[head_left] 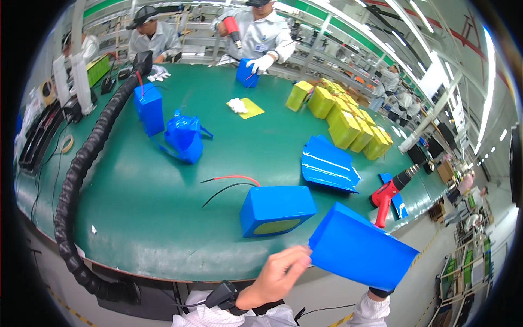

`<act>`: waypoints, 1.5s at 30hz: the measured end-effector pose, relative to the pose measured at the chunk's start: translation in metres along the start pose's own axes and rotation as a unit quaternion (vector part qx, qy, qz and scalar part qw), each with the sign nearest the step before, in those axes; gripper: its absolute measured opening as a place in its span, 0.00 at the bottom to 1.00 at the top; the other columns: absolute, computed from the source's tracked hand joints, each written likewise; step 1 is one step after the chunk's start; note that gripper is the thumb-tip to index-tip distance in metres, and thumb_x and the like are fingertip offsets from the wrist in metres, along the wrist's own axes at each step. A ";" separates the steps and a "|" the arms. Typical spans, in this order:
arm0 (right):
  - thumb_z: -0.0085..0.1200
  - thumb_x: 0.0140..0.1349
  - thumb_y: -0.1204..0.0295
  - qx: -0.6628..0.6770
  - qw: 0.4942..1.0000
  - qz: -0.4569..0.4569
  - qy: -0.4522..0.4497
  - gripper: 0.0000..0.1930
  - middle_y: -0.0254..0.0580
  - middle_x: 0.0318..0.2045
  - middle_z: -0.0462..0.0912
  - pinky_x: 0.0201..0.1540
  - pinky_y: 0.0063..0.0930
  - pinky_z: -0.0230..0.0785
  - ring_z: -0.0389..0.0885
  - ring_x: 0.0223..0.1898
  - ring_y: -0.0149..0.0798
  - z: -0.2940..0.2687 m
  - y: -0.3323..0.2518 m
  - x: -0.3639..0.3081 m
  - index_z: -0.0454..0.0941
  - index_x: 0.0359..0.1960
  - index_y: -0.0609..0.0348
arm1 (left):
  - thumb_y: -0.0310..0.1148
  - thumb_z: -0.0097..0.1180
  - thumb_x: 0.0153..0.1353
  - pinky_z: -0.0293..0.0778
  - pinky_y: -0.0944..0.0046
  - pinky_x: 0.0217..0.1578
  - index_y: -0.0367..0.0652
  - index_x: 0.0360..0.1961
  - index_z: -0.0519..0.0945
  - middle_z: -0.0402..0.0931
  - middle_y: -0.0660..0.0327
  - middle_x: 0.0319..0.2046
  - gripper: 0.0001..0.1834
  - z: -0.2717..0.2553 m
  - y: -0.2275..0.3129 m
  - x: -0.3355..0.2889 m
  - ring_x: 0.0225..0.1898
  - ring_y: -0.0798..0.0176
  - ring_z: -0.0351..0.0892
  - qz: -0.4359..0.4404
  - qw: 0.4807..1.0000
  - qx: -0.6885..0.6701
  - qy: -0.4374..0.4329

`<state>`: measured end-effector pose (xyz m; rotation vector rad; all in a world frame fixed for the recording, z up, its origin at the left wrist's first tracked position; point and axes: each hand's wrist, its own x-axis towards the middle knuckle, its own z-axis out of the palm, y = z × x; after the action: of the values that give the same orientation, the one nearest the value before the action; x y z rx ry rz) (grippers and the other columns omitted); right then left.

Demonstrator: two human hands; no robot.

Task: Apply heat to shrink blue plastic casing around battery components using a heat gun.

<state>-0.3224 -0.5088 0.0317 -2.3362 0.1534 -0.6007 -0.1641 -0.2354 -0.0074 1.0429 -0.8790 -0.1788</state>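
A blue plastic shrink sleeve (362, 248) is held up over the table's front edge. My left hand (283, 272) is closed, its fingertips pinching the sleeve's left edge. My right wrist comes up under the sleeve's lower right corner. The right hand itself is hidden by the sleeve, so its fingers do not show. Just left of the sleeve, a blue-wrapped battery pack (278, 210) lies on the green table, with a yellow-green patch bare on its near end. One red and one black wire stick out from it to the left.
Beyond the sleeve lie blue film sheets (329, 163) and a red heat gun (387, 195). Several yellow battery packs (348, 122) stand at the back right. A black hose (81, 163) arches along the left, near another blue pack (148, 109) and crumpled blue film (184, 136). Co-workers stand opposite.
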 end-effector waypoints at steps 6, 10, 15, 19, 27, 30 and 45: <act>0.57 0.71 0.67 -0.036 0.989 -0.006 -0.143 0.25 0.58 0.60 0.71 0.59 0.42 0.71 0.77 0.55 0.53 -0.003 0.034 0.050 0.64 0.64 0.62 | 0.25 0.52 0.68 0.71 0.62 0.51 0.36 0.47 0.78 0.76 0.56 0.48 0.08 -0.040 0.003 0.024 0.49 0.59 0.76 0.040 0.962 0.174 0.208; 0.57 0.71 0.67 -0.035 0.972 -0.026 -0.233 0.24 0.58 0.60 0.72 0.58 0.41 0.71 0.78 0.55 0.52 0.025 0.059 0.092 0.65 0.64 0.62 | 0.35 0.48 0.73 0.66 0.62 0.56 0.37 0.56 0.75 0.72 0.59 0.46 0.16 -0.101 -0.012 0.040 0.51 0.64 0.70 -0.105 0.933 0.128 0.320; 0.57 0.71 0.68 -0.038 0.962 -0.056 -0.265 0.23 0.57 0.59 0.72 0.58 0.41 0.72 0.78 0.54 0.51 0.031 0.061 0.121 0.66 0.63 0.62 | 0.37 0.53 0.74 0.76 0.48 0.54 0.41 0.60 0.74 0.80 0.55 0.49 0.18 -0.161 -0.025 0.067 0.48 0.55 0.81 -0.205 0.925 -0.180 0.264; 0.57 0.71 0.68 -0.047 0.959 -0.054 -0.274 0.23 0.56 0.59 0.73 0.57 0.40 0.72 0.78 0.54 0.51 0.021 0.068 0.135 0.67 0.62 0.62 | 0.38 0.49 0.78 0.71 0.61 0.62 0.38 0.68 0.66 0.76 0.53 0.58 0.23 -0.133 -0.021 0.102 0.58 0.60 0.78 -0.089 0.963 -0.083 0.241; 0.57 0.71 0.68 -0.054 0.949 -0.085 -0.299 0.21 0.55 0.58 0.75 0.57 0.39 0.72 0.79 0.53 0.50 0.015 0.072 0.168 0.69 0.61 0.62 | 0.45 0.44 0.78 0.72 0.65 0.41 0.36 0.62 0.74 0.73 0.62 0.34 0.24 -0.102 0.001 0.127 0.36 0.68 0.74 0.002 0.984 0.162 0.070; 0.57 0.71 0.68 -0.070 0.942 -0.096 -0.313 0.21 0.55 0.57 0.75 0.57 0.39 0.72 0.79 0.53 0.49 0.000 0.065 0.168 0.70 0.61 0.63 | 0.54 0.40 0.78 0.66 0.67 0.32 0.38 0.57 0.77 0.70 0.65 0.28 0.29 -0.087 -0.005 0.120 0.29 0.69 0.69 0.043 0.991 0.107 0.060; 0.57 0.71 0.68 -0.080 0.922 -0.046 -0.376 0.18 0.52 0.55 0.78 0.55 0.37 0.73 0.80 0.52 0.47 -0.016 0.034 0.165 0.73 0.58 0.63 | 0.42 0.58 0.70 0.72 0.52 0.34 0.45 0.45 0.79 0.69 0.57 0.29 0.13 -0.105 0.008 0.137 0.31 0.51 0.74 0.246 0.877 0.397 -0.111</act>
<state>-0.1824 -0.5884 0.0820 -2.5703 -0.2753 0.3079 -0.0019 -0.2313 0.0527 1.5241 -1.4587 0.5532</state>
